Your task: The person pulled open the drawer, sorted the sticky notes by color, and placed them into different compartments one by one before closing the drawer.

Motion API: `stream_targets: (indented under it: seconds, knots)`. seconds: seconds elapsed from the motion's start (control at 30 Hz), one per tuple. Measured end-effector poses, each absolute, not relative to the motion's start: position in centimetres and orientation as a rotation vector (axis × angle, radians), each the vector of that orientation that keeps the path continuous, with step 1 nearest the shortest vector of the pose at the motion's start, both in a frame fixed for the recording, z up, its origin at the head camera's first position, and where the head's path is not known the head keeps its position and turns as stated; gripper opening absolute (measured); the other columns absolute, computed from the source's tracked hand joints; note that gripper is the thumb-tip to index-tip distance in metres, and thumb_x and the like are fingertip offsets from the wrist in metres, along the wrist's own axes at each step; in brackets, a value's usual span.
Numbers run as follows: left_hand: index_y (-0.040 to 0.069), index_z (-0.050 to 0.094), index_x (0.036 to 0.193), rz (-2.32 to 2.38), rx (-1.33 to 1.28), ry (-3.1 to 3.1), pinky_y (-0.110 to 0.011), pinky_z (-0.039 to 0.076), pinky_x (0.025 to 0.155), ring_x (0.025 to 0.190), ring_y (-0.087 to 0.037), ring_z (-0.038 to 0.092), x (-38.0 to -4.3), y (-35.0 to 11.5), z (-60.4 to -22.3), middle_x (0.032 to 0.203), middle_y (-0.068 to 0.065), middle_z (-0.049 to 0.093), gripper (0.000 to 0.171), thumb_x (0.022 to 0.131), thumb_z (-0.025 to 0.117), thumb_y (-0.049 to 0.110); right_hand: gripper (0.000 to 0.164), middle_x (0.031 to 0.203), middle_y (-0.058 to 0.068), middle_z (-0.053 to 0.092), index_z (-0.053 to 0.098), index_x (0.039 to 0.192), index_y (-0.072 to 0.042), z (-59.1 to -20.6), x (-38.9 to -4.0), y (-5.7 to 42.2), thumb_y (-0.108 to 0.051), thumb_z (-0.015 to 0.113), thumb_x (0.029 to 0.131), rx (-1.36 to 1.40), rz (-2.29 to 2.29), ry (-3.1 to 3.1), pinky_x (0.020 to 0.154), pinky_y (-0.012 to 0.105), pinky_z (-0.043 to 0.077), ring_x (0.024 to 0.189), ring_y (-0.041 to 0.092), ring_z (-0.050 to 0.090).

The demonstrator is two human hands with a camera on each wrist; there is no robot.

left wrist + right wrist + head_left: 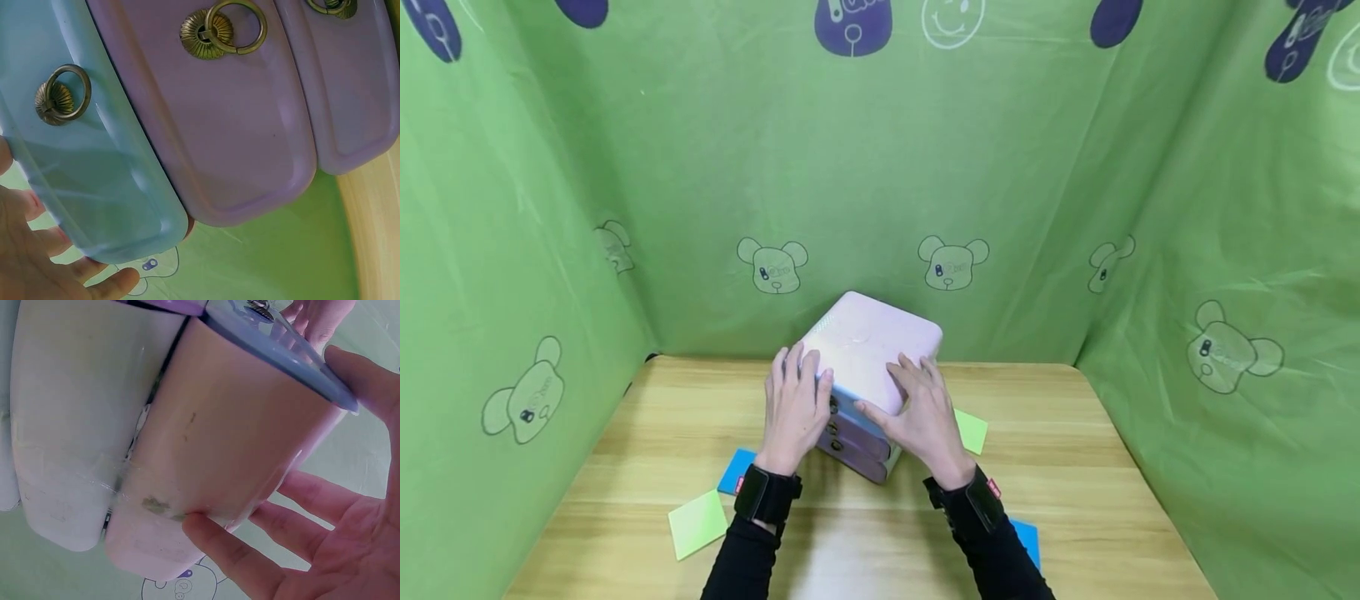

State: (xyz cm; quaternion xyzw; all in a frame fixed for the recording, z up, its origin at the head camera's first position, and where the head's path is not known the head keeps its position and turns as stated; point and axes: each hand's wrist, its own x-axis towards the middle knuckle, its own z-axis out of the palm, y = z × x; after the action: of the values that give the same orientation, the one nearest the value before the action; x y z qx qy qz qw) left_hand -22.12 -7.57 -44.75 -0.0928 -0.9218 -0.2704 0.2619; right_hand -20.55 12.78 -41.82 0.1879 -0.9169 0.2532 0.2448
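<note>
The drawer box [868,337] sits near the far edge of the worktop [1045,442], between your left hand [792,412] and right hand [928,417], both grips released, fingers touching its upper part.

The head view was bright and fairly even; light from above whitened the pink top [868,337] and left glare on the table [850,550]; soft shadows fell beside the forearms [741,562]; the left wrist view was dimmer, with sheen on the blue drawer [119,181]; the right looked hazy, slightly soft.
</note>
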Motion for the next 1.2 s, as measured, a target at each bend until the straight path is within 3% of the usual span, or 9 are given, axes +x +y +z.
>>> stream_targets:
  seconds: [0.17, 0.4, 0.63, 0.93, 1.07, 1.2]
  knots:
    - [0.000, 0.052, 0.140, -0.731, -0.244, -2.501, -0.069, 0.031, 0.119, 0.147, -0.049, 0.032, -22.2, -7.7, -44.6, 0.156, -0.027, 0.041, 0.049, 0.110, 0.036, 0.036, 0.073, 0.134, 0.027, 0.064, 0.067, 0.126, 0.001, -41.8, -20.6, 12.7, -0.054, 0.080, 0.080, 0.524, 0.669, -2.490, 0.124, 0.056, 0.031, 0.129, 0.040, 0.061]
    - [0.000, 0.052, 0.139, -0.744, -0.240, -2.495, -0.069, 0.031, 0.119, 0.148, -0.049, 0.030, -22.2, -7.7, -44.8, 0.156, -0.027, 0.040, 0.048, 0.110, 0.037, 0.035, 0.074, 0.141, 0.025, 0.060, 0.064, 0.132, 0.001, -42.1, -20.4, 12.6, -0.053, 0.078, 0.083, 0.525, 0.706, -2.498, 0.115, 0.062, 0.042, 0.140, 0.048, 0.048]
    - [-0.002, 0.052, 0.139, -0.758, -0.265, -2.459, -0.066, 0.030, 0.121, 0.148, -0.051, 0.028, -22.4, -7.7, -45.1, 0.155, -0.029, 0.040, 0.046, 0.109, 0.039, 0.032, 0.073, 0.148, 0.021, 0.056, 0.060, 0.138, -0.005, -42.4, -20.3, 12.8, -0.056, 0.073, 0.087, 0.535, 0.674, -2.536, 0.107, 0.065, 0.047, 0.144, 0.045, 0.044]
    - [-0.001, 0.051, 0.138, -0.816, -0.321, -2.343, -0.066, 0.033, 0.120, 0.149, -0.050, 0.028, -22.0, -7.7, -45.3, 0.159, -0.034, 0.031, 0.043, 0.106, 0.050, 0.028, 0.065, 0.146, 0.026, 0.057, 0.059, 0.139, -0.002, -42.3, -20.4, 12.7, -0.048, 0.069, 0.093, 0.603, 0.537, -2.512, 0.115, 0.061, 0.042, 0.142, 0.049, 0.045]
    - [-0.001, 0.056, 0.131, -0.799, -0.313, -2.189, -0.064, 0.039, 0.114, 0.141, -0.047, 0.039, -20.9, -7.6, -45.7, 0.153, -0.032, 0.040, 0.039, 0.102, 0.058, 0.024, 0.064, 0.144, 0.026, 0.058, 0.060, 0.138, 0.000, -42.5, -20.3, 12.7, -0.047, 0.067, 0.094, 0.612, 0.491, -2.500, 0.119, 0.058, 0.040, 0.142, 0.049, 0.046]
    - [-0.003, 0.064, 0.115, -0.798, -0.286, -2.044, -0.053, 0.047, 0.100, 0.120, -0.041, 0.054, -19.3, -7.3, -46.6, 0.131, -0.027, 0.060, 0.028, 0.096, 0.062, 0.018, 0.065, 0.145, 0.025, 0.057, 0.059, 0.139, -0.001, -42.7, -20.1, 12.7, -0.047, 0.068, 0.094, 0.597, 0.486, -2.502, 0.115, 0.059, 0.043, 0.142, 0.049, 0.045]
